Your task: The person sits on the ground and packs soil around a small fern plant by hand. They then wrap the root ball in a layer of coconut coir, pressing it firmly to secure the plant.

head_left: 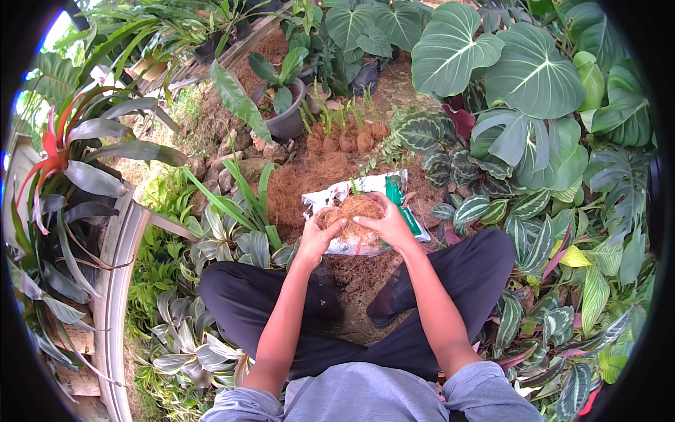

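Between my two hands is a ball of brown coir fibre (354, 215), with a small green fern frond (355, 185) standing out of its top. My left hand (319, 234) cups the ball's left side, thumb across the front. On the right side my right hand (391, 221) grips it, its thumb also pressed on the front. Underneath lies a white and green plastic bag (321, 198) with printing on it, flat on the soil. Beyond the bag a loose heap of coir fibre (295, 192) spreads to the left.
Several fibre-wrapped fern plantlets (348, 141) stand in rows past the heap. A grey plastic pot (287, 118) holds a leafy plant. Large-leaved plants (532, 74) crowd the right, and a red-centred bromeliad (60, 150) the left. Stones (227, 176) lie left of the heap.
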